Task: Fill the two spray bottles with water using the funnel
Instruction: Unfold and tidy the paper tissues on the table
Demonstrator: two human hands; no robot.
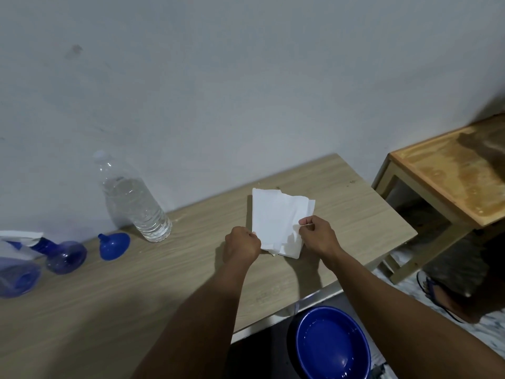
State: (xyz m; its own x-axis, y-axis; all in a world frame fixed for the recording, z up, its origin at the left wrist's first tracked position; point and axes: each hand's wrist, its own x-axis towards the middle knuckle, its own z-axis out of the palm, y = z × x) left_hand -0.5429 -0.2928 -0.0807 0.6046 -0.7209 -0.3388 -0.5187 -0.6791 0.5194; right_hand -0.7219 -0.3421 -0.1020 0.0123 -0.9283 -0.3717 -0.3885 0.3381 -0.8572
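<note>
Two blue see-through spray bottles lie on their sides at the far left of the table: one [65, 257] nearer the wall, the other [17, 279] at the frame's edge with a white trigger head. A small blue funnel [114, 245] rests mouth down to their right. A clear plastic water bottle [134, 201], about half full, stands by the wall. My left hand [241, 246] and my right hand [318, 235] pinch the near edges of a stack of white paper tissue [278, 217] at the table's right part.
The light wood table [136, 310] runs along a pale wall. A blue basin [332, 344] with a little water sits below the table's near edge. A small wooden side table [451, 184] stands to the right. A sandalled foot [437, 294] rests on the floor.
</note>
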